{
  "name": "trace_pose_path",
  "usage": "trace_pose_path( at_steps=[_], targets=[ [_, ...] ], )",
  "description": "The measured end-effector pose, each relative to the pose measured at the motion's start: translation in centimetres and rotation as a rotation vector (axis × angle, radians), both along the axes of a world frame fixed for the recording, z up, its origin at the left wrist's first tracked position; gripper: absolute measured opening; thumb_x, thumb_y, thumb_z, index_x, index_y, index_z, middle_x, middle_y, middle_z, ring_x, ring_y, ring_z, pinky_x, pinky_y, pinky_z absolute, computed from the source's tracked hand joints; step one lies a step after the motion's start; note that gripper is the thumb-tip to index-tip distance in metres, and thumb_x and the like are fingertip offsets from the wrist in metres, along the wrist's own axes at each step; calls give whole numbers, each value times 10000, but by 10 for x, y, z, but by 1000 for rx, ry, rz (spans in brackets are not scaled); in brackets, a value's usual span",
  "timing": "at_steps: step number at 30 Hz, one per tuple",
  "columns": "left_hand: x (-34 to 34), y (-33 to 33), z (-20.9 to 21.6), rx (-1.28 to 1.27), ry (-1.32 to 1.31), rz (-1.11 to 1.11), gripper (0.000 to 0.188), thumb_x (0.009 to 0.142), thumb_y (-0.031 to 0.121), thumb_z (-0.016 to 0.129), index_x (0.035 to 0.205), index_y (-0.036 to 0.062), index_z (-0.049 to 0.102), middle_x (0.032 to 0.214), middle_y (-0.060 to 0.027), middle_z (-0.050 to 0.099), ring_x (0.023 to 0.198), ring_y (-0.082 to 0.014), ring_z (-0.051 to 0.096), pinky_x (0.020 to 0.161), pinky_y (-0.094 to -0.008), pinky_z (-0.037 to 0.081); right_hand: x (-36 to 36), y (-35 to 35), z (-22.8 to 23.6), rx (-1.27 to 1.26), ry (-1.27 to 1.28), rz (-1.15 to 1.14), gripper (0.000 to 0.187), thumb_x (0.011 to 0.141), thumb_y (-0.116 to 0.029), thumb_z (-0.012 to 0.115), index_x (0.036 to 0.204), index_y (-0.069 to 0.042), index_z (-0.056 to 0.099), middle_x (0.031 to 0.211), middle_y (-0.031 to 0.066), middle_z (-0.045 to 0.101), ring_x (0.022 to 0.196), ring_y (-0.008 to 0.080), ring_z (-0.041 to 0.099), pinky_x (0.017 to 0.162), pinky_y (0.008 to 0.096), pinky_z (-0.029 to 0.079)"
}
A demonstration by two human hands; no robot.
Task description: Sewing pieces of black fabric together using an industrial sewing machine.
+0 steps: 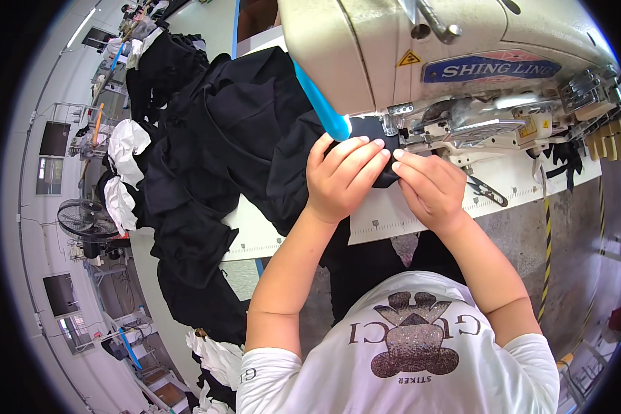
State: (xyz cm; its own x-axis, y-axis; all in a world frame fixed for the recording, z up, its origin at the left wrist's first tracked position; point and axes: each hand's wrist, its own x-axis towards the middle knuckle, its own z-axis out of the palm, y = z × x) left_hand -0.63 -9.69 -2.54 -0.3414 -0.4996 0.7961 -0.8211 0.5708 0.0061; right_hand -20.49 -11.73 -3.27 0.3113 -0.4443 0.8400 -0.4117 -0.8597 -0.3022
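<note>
A piece of black fabric (369,128) lies at the presser foot (390,125) of a cream-coloured sewing machine (338,41). My left hand (343,172) rests over the fabric just left of the foot, fingers close together and gripping it. With fingertips and thumb, my right hand (431,186) pinches the fabric's near edge, beside the left fingertips. The left thumb is partly hidden behind the other fingers. A bright blue flexible tube (324,103) points down at the cloth above my left hand. More black cloth (221,131) spreads leftward across the table in a heap.
A white tabletop with ruler marks (393,222) runs along the front. Black thread snips (488,191) lie right of my right hand. Black strips (566,164) hang at the machine's right. Crumpled white material (123,183) and a black fan (86,219) are at the left.
</note>
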Motion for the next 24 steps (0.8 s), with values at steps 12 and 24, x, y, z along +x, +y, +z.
trace_pose_path(
  at_steps=[12,24],
  targets=[
    [0,-2,-2,-5,5,21,343,771,55,680,1074,172,788,1090,56,701,1046,-183,638,1106,-475,431,2,1,0,55,-19,-22,295,724,62,771,998,-45,755,979,88,722,817,247,725,653,330,582],
    [-1,-11,22,235,140,-91,447,617,-34,694,1019,139,786,933,-15,646,907,-260,616,837,-384,449,4,-11,17,44,-30,-36,241,768,9,770,986,-89,736,955,57,737,746,236,713,606,347,550]
  ],
)
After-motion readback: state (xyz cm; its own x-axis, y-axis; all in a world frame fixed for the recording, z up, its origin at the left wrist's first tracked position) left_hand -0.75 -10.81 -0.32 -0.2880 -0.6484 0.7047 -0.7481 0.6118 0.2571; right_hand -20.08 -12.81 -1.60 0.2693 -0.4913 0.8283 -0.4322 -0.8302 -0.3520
